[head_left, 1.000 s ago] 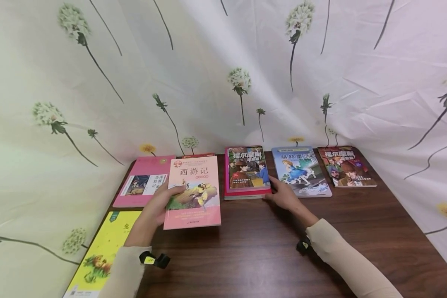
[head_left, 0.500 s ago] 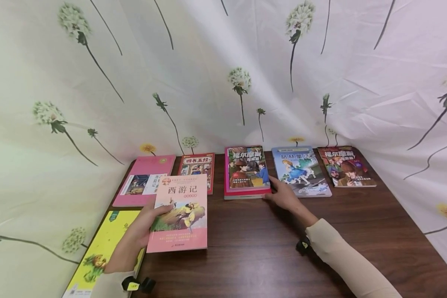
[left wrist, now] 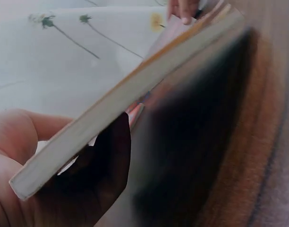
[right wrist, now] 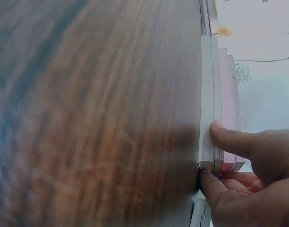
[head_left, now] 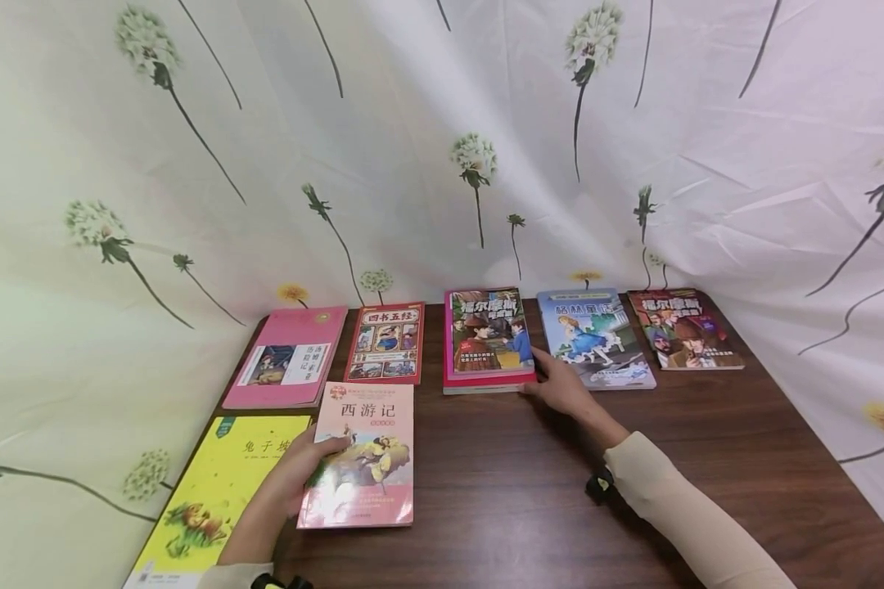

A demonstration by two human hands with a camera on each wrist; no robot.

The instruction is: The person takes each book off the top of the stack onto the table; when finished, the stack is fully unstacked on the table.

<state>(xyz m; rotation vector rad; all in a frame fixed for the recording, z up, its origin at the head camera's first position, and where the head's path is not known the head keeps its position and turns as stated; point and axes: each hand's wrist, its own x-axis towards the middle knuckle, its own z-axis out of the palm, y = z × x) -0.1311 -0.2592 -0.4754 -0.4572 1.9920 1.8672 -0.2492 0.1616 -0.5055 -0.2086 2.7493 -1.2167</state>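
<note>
In the head view my left hand [head_left: 302,466] holds a pink paperback [head_left: 364,454] at its left edge, thumb on the cover. The left wrist view shows this book [left wrist: 130,99] tilted above the table, fingers beneath it. My right hand [head_left: 563,388] is at the front right corner of a stack of books [head_left: 486,335], topped by a dark comic-style book. In the right wrist view my thumb touches the stack's [right wrist: 208,99] front edge and the fingers curl at its side. Part of a yellow book [head_left: 206,491] is hidden by my left arm.
A blue book [head_left: 593,335] and a dark red book [head_left: 685,331] lie right of the stack. To the left are a red book [head_left: 385,343] and a magenta book [head_left: 287,356]. A dandelion-print cloth [head_left: 412,164] borders the brown table [head_left: 523,507].
My left hand has brought the pink paperback toward me and a little left, uncovering the red book behind it. The right hand stays at the stack.
</note>
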